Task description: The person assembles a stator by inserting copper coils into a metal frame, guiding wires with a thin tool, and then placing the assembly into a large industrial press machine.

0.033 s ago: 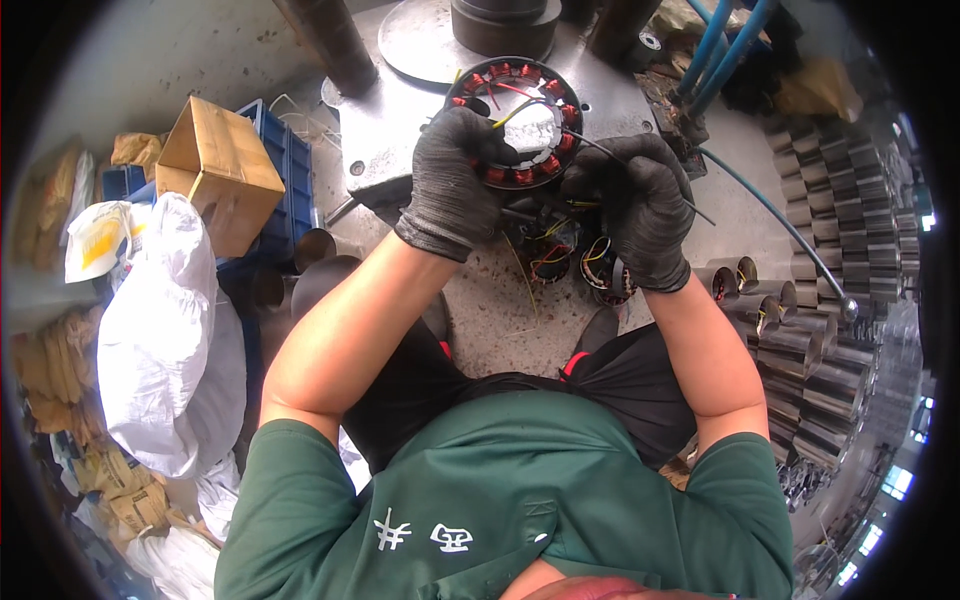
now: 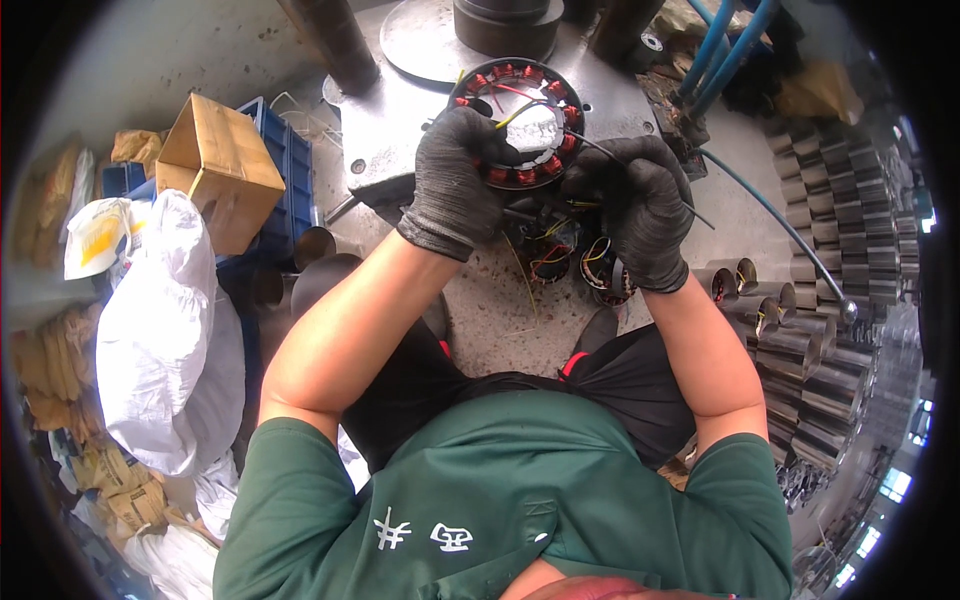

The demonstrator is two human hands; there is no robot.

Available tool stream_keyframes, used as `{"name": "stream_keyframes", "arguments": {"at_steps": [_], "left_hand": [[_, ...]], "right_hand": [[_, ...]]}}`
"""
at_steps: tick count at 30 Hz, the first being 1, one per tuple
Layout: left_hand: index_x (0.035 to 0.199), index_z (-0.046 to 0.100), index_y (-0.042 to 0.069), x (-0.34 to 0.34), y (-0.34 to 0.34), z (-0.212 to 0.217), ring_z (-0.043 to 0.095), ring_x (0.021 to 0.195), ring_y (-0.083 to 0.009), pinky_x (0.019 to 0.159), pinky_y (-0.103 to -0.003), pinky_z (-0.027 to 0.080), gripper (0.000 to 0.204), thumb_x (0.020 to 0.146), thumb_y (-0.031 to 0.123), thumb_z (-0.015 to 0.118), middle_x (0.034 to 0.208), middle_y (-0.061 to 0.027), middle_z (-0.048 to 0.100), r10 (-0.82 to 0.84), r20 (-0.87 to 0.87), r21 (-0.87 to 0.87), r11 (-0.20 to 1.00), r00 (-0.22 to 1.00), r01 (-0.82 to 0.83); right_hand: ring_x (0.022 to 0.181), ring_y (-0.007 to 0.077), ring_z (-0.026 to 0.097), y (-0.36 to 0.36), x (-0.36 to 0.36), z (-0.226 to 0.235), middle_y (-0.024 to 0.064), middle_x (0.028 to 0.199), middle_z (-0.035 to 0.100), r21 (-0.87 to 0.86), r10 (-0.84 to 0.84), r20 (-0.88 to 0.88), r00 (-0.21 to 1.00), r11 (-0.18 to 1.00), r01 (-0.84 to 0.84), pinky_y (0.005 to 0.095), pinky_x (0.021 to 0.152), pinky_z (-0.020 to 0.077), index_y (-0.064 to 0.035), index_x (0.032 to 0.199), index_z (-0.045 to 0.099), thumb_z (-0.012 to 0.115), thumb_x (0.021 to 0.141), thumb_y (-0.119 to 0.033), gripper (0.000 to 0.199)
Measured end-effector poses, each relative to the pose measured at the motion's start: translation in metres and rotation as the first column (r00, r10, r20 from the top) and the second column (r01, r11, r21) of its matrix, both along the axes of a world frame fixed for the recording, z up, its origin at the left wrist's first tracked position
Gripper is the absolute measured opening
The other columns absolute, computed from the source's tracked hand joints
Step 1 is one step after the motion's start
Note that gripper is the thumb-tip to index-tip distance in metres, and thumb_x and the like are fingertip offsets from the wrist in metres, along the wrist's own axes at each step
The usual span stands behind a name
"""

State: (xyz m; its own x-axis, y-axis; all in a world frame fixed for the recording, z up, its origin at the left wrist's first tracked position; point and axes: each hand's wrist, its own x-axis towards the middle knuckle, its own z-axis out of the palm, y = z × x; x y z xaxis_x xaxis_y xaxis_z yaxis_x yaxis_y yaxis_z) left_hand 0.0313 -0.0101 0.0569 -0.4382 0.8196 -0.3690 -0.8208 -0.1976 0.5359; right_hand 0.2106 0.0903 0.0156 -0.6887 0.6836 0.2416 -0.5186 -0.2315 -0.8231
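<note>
While steadying the wound stator ring point(image 2: 517, 122) on the far metal plate point(image 2: 400, 130), left hand point(image 2: 455, 180) clamps its near-left rim, right hand point(image 2: 640, 200) pinches thin leads point(image 2: 600, 148) taut for working.

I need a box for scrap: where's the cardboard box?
In the head view the cardboard box sits upper left, on the blue crate, above the white sack.

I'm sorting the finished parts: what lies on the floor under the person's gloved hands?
Below the left hand and right hand, more wound stator rings with coloured wires lie on the speckled floor. The hands hide how many.
</note>
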Motion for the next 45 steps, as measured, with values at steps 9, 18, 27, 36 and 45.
{"name": "stream_keyframes", "arguments": {"at_steps": [9, 18, 27, 36, 45], "left_hand": [[0.118, 0.061, -0.006, -0.007, 0.003, -0.021, 0.069, 0.075, -0.0171, 0.064, -0.033, 0.064, 0.040, 0.079, 0.002, 0.059, 0.095, -0.0116, 0.068, 0.058, -0.402, 0.163, 0.987, 0.914, 0.009], [0.131, 0.055, -0.010, -0.007, 0.010, -0.029, 0.073, 0.095, -0.0235, 0.087, -0.033, 0.062, 0.056, 0.077, -0.001, 0.067, 0.110, -0.0191, 0.071, 0.176, -0.580, 0.187, 0.979, 0.795, -0.081], [0.125, 0.059, -0.008, -0.021, 0.007, -0.033, 0.067, 0.072, -0.0170, 0.063, -0.028, 0.058, 0.051, 0.077, 0.004, 0.069, 0.092, -0.0118, 0.068, 0.113, -0.401, 0.087, 0.993, 0.909, -0.085], [0.102, 0.060, 0.003, -0.019, 0.011, -0.033, 0.053, 0.054, -0.0138, 0.049, -0.027, 0.043, 0.022, 0.081, 0.010, 0.065, 0.069, -0.0041, 0.057, 0.069, -0.290, 0.008, 0.998, 0.954, -0.069], [0.082, 0.060, 0.004, -0.018, 0.013, -0.037, 0.060, 0.065, -0.0214, 0.066, -0.034, 0.051, 0.010, 0.079, 0.011, 0.066, 0.069, -0.0065, 0.058, 0.064, -0.221, 0.014, 0.998, 0.973, -0.063]], "right_hand": [[0.095, 0.0246, 0.072, -0.014, -0.007, -0.020, 0.0141, 0.102, 0.073, 0.110, -0.170, 0.095, 0.981, 0.981, 0.160, 0.0421, 0.089, 0.0618, -0.0014, 0.107, 0.065, 0.054, 0.097, -0.006, 0.015], [0.085, 0.0177, 0.069, -0.011, -0.002, -0.013, 0.0119, 0.098, 0.073, 0.340, -0.314, 0.265, 0.912, 0.915, 0.217, 0.0282, 0.077, 0.0548, 0.0023, 0.111, 0.065, 0.052, 0.099, -0.017, 0.027], [0.086, 0.0235, 0.071, -0.003, -0.004, -0.012, 0.0190, 0.109, 0.073, 0.220, -0.195, 0.173, 0.965, 0.963, 0.155, 0.0302, 0.068, 0.0542, 0.0025, 0.115, 0.062, 0.052, 0.099, -0.020, 0.029], [0.095, 0.0284, 0.073, -0.011, -0.005, 0.005, 0.0208, 0.109, 0.073, 0.136, -0.136, 0.156, 0.978, 0.984, 0.115, 0.0343, 0.080, 0.0575, 0.0036, 0.115, 0.062, 0.051, 0.097, -0.017, 0.029], [0.095, 0.0310, 0.072, 0.002, 0.002, 0.000, 0.0213, 0.104, 0.073, 0.108, -0.097, 0.145, 0.985, 0.991, 0.082, 0.0432, 0.091, 0.0577, 0.0059, 0.113, 0.063, 0.051, 0.098, -0.017, 0.030]]}}
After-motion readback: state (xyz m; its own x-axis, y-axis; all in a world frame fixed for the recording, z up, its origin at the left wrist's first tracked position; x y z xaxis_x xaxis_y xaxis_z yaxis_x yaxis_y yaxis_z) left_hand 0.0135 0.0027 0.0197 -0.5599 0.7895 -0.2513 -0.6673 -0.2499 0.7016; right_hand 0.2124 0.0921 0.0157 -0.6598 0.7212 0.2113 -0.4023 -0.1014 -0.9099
